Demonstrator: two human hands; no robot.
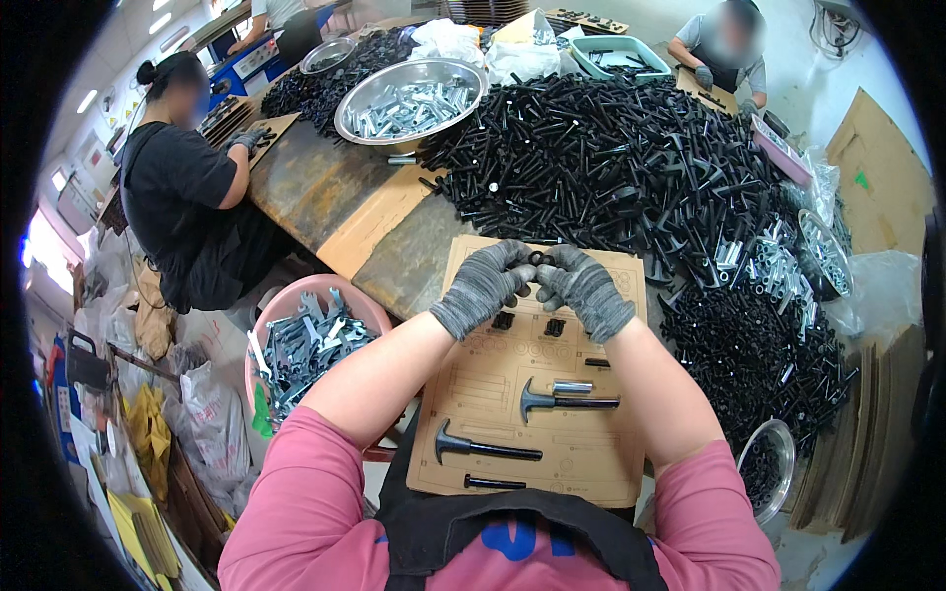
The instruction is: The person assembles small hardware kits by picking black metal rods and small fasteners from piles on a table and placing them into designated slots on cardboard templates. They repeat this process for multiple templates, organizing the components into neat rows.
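Observation:
My left hand (488, 286) and my right hand (587, 294), both in grey knit gloves, meet over the far part of a printed cardboard sheet (581, 453). Between their pinched fingertips is a small black ring (536, 259), partly covered by the fingers. Just below the hands lie two little clusters of black parts, one cluster (503, 321) beside another cluster (555, 327). Nearer me rest a black T-shaped part with a curved head (488, 450) and a similar T-shaped part (567, 401), a silver tube (573, 387) and a black bolt (495, 483).
A large heap of black bolts (611, 158) covers the table beyond. A steel bowl (473, 98) holds silver tubes. At left stands a pink basin (379, 310) of metal pieces; at right, a steel bowl (785, 483). Co-workers sit at left (187, 187) and far right (724, 49).

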